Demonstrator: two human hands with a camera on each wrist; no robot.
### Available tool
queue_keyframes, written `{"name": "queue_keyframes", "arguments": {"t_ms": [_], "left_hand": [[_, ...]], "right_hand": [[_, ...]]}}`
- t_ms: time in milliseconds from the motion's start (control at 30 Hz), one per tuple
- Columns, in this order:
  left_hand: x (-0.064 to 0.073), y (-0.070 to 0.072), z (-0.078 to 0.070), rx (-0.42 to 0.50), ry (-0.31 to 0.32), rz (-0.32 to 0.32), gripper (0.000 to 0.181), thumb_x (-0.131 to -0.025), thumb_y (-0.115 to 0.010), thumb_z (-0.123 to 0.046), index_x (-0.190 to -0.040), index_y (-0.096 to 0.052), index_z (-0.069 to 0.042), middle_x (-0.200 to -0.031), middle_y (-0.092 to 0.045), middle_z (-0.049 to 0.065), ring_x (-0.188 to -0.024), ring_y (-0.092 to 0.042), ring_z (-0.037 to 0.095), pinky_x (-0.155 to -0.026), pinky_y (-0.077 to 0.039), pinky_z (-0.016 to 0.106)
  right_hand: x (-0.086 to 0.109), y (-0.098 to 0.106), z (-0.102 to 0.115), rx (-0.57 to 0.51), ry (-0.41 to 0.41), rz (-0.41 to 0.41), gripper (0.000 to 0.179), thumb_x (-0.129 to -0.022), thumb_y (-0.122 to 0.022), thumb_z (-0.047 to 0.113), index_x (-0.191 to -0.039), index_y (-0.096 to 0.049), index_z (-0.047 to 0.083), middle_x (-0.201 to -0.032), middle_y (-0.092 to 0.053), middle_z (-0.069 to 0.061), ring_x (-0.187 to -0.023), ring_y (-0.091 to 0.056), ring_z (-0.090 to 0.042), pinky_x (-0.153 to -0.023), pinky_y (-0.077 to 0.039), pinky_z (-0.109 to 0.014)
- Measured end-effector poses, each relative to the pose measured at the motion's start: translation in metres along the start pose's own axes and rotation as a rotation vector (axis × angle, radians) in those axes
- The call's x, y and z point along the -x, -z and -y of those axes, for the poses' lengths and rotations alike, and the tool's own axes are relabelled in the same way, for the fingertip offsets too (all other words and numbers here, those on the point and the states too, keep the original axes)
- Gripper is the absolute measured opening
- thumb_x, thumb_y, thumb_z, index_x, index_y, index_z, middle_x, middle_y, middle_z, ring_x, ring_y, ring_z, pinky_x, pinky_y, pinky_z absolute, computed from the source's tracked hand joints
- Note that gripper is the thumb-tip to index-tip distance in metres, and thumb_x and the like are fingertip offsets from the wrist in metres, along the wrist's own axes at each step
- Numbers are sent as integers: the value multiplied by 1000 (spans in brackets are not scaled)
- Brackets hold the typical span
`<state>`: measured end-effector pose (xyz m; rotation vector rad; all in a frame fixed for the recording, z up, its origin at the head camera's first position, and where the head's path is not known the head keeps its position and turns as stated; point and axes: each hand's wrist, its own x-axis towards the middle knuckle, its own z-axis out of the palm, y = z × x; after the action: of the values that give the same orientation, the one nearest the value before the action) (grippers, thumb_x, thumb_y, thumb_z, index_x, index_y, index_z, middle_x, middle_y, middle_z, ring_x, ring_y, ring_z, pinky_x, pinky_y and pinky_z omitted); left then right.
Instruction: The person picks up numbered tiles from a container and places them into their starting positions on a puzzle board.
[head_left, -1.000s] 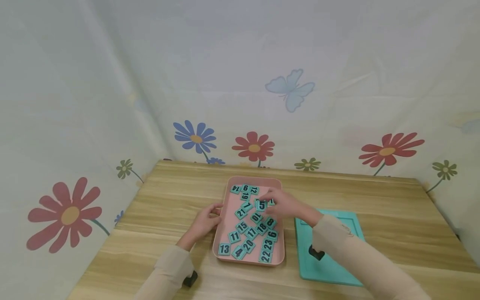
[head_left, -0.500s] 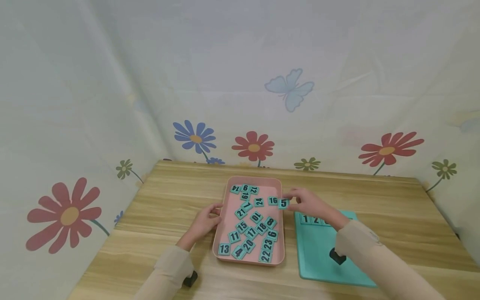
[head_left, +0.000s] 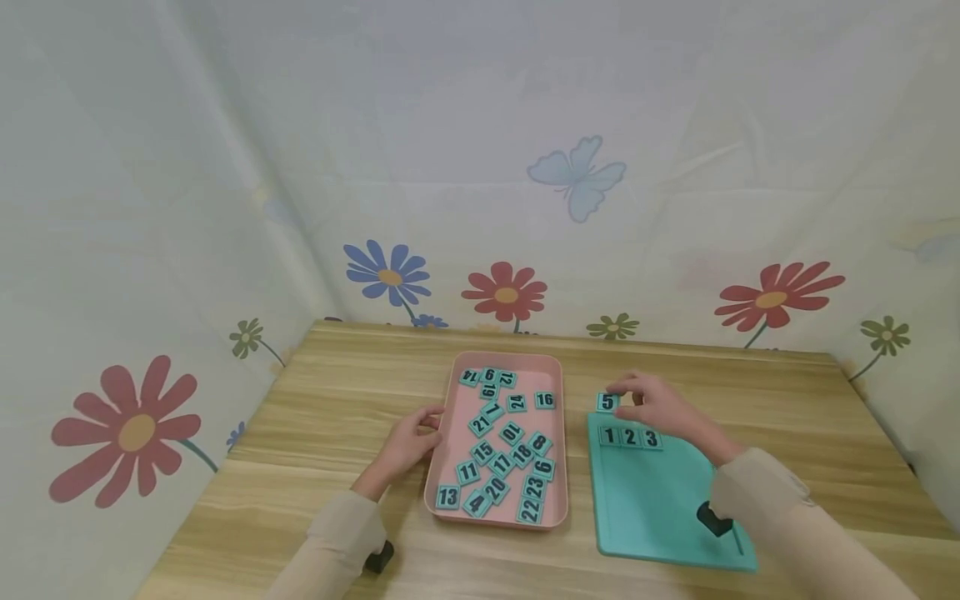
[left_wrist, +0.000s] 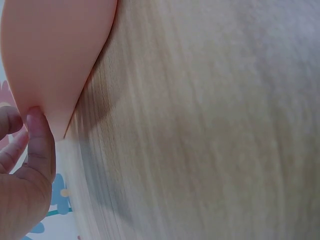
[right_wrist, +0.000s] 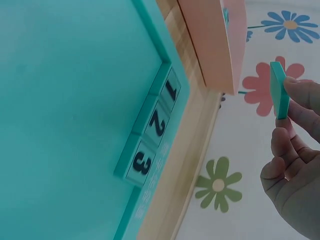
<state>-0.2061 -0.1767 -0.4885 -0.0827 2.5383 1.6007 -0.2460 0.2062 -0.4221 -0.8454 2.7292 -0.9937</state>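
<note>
My right hand [head_left: 660, 408] pinches a teal number tile marked 5 [head_left: 607, 402] between thumb and fingers, just beyond the far left corner of the teal board [head_left: 652, 500]. In the right wrist view the tile [right_wrist: 279, 90] is seen nearly edge-on, apart from the board. Tiles 1 [head_left: 609, 436], 2 [head_left: 630, 437] and 3 [head_left: 651, 439] sit side by side along the board's far edge. My left hand [head_left: 408, 442] holds the left rim of the pink tray [head_left: 555, 367], with the thumb [left_wrist: 37, 125] against its outer wall.
Several loose number tiles lie in the tray at various angles, among them 16 [head_left: 545, 400] and 13 [head_left: 447, 497]. Tray and board stand side by side on a wooden table [head_left: 375, 358]. A flower-printed curtain [head_left: 465, 167] hangs behind the table.
My right hand has picked up the 5 tile from the tray and carried it right, over the rim, to the board's far left corner. My left hand has stayed at the tray.
</note>
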Motion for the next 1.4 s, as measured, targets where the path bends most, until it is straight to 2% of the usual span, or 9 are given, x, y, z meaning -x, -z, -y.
{"name": "queue_keyframes", "arguments": {"t_ms": [367,533,667,767,1067,1400], "left_hand": [[-2,1,0,-3,2,-11,44,-80,-53,1,-123,-49,-8,-102,-54,14,-79,-60,17,-63,-55,27],[-2,1,-2,-8,-3,-20,44,-79,-53,1,-122,-49,-7,-101,-54,14,-78,-60,18,-62,-55,26],[-2,1,-1,-8,-3,-16,44,-80,-52,1,-123,-49,-6,-101,-54,15,-78,-60,18,-62,-55,27],[-3,1,-1,-7,-3,-13,44,-80,-52,1,-123,-49,-6,-102,-54,15,-78,-60,18,-62,-56,26],[-4,1,2,5,-1,-6,44,-80,-52,2,-123,-48,-6,-103,-53,15,-80,-61,19,-62,-56,27],[-2,0,1,3,9,-3,44,-81,-52,2,-124,-48,-7,-104,-53,15,-82,-61,19,-63,-56,27]], "right_hand": [[23,14,-25,7,-49,-72,35,-81,-61,12,-112,-57,-2,-95,-55,-9,-66,-40,-12,-46,-38,-19],[32,19,-35,39,-84,-105,34,-80,-61,10,-112,-57,-3,-105,-54,-18,-65,-39,-11,-45,-36,-19],[39,21,-42,68,-107,-117,33,-80,-60,7,-111,-57,-3,-103,-55,-17,-66,-39,-10,-47,-36,-19],[43,20,-47,89,-111,-118,32,-80,-60,5,-110,-58,-4,-93,-55,-11,-67,-39,-11,-49,-36,-18],[52,12,-63,110,-162,-102,32,-77,-61,4,-108,-59,-4,-90,-53,-9,-69,-40,-14,-50,-36,-18],[64,2,-73,64,-245,-71,33,-77,-60,4,-110,-58,-2,-99,-52,-12,-79,-45,-17,-57,-41,-19]]}}
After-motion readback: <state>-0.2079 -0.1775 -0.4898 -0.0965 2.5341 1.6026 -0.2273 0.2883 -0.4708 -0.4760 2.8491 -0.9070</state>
